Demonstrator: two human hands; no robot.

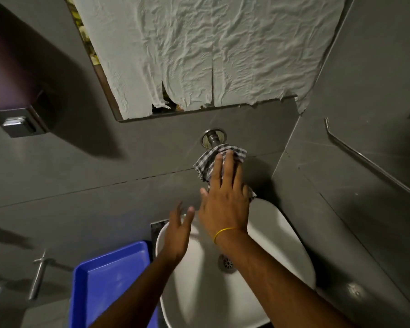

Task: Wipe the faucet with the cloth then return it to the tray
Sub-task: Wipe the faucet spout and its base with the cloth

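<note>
A metal faucet (213, 138) comes out of the grey wall above a white basin (279, 235). Only its base and round wall plate show; the rest is under a grey-and-white checked cloth (206, 163). My right hand (225, 197), with a yellow band at the wrist, lies flat over the cloth and presses it on the faucet. My left hand (178, 233) hovers over the basin's left rim, fingers apart and holding nothing. A blue tray (85, 290) stands left of the basin with nothing in it.
A mirror covered with crumpled white paper (211, 48) hangs above the faucet. A soap dispenser (17, 91) is mounted at upper left, a metal grab rail (369, 162) on the right wall, and a metal lever (39, 278) at lower left. The basin drain (227, 263) is visible.
</note>
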